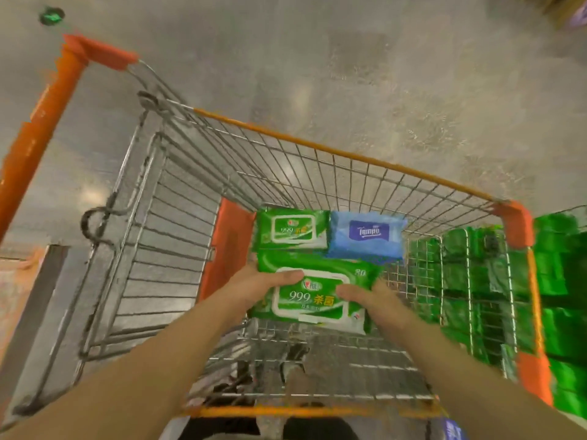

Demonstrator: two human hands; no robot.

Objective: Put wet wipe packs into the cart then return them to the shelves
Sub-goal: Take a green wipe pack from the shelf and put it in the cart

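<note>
Green wipe pack (313, 290): held by both ends, left hand (254, 285) and right hand (370, 296) pinching, low inside cart (349, 154) beside smaller green pack (292, 228) and blue pack (367, 235). Risk: slick film slips, pack drops crooked.

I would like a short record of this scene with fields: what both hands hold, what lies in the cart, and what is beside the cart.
held pack: large green wipe pack, above the cart floor
left hand: grips the pack's left end
right hand: grips the pack's right end
in cart: small green pack beside blue Tempo pack
right of cart: stacked green packs
</note>
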